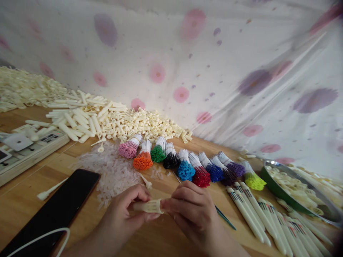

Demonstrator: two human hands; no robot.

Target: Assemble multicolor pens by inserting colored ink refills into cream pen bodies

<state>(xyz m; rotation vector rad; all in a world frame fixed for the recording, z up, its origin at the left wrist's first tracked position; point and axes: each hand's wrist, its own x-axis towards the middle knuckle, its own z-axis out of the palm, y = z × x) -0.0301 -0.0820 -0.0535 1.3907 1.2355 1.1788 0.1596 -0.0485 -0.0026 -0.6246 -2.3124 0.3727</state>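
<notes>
My left hand [122, 210] is closed around a cream plastic pen barrel part [153, 206] with slots near its open end, held level above the table. At that open end, my right hand [193, 208] is pinched, its fingertips touching the rim; whatever lies between them is hidden. Just beyond my hands lies a small cream plunger-like piece [146, 181]. Bundles of coloured refills stand in a row behind, among them orange [143, 160], light blue [185, 171] and red [200, 175]. Several assembled multicolour pens [248, 212] lie to the right.
Left are a black phone [53, 214], a white cable [50, 232] and a power strip [34, 153]. Clear plastic bits [107, 171] and cream pen parts [150, 125] are heaped behind. A green-sided bowl [278, 194] of parts and dark tweezers [225, 217] are at right.
</notes>
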